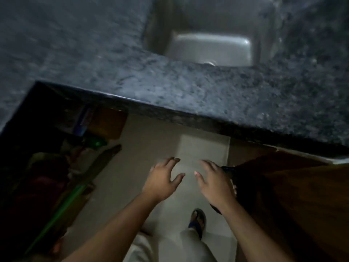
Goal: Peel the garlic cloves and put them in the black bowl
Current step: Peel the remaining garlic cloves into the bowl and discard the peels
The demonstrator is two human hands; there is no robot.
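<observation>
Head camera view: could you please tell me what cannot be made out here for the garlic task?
- Garlic and black bowl: not in view; countertop and sink show none, both blurred.
- Open storage under the counter: too dark to identify contents.
- Dark object behind right hand: partly hidden, unidentifiable.
- Left hand: fingers motion-blurred, apparently empty.

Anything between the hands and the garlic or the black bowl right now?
Cannot say: neither garlic nor bowl is in view. Left hand and right hand hang open below the granite counter's edge, holding nothing.
</observation>
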